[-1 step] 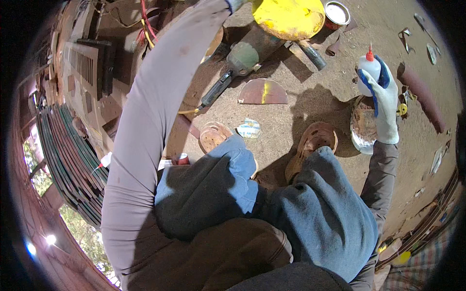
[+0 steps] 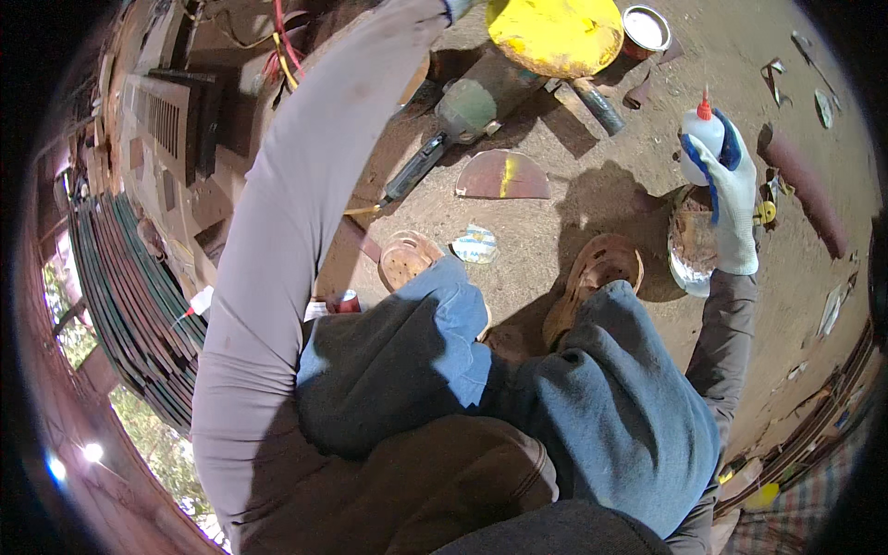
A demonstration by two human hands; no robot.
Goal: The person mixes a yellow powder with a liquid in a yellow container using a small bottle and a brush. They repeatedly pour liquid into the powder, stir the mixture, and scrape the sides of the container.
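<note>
My right hand [image 2: 736, 208], in a white glove with blue fingers, is wrapped round a translucent white squeeze bottle [image 2: 705, 132] with a red nozzle. The bottle stands upright, nozzle up, beside a cut-open container [image 2: 694, 242] with whitish residue. Of my left hand [image 2: 457, 9] only the glove's cuff shows at the top edge, next to a yellow-coated round disc [image 2: 555, 37]; its fingers are out of sight. Below the disc lies a green-and-black angle grinder [image 2: 467, 111]. A brown half-disc with a yellow stripe [image 2: 502, 176] rests on the ground between them and my feet.
An open can with white contents [image 2: 646, 30] stands beyond the disc. A short metal tube [image 2: 598, 106] lies under it. At right is a rolled brown sheet [image 2: 805, 190]. A round printed label [image 2: 475, 244] lies between my sandals. Stacked strips [image 2: 129, 296] and a vented panel [image 2: 162, 125] stand left.
The view has shifted very slightly. My hands, the bottle and the disc keep practically the same places.
</note>
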